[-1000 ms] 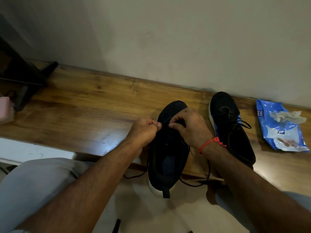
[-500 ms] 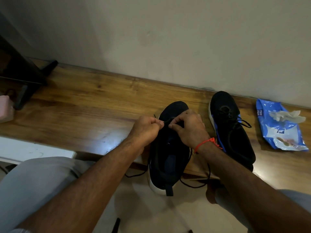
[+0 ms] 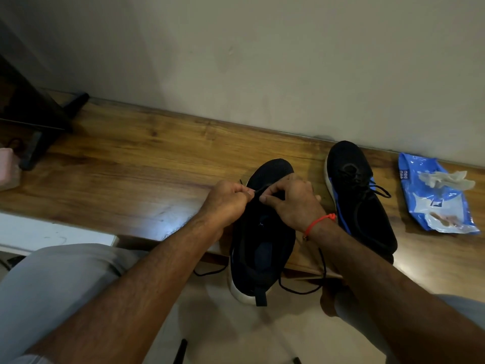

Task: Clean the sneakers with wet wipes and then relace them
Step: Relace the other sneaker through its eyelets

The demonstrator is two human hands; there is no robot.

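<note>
Both hands are still threading the lace on the near sneaker

The left hand (image 3: 226,203) is pinching the black lace (image 3: 258,191), now drawn slightly further left; the right hand (image 3: 294,204) is curling onto the near sneaker (image 3: 262,240), overhanging the table (image 3: 131,179) edge. The second sneaker (image 3: 359,195) and wipes pack (image 3: 435,200) are lying unmoved.
</note>
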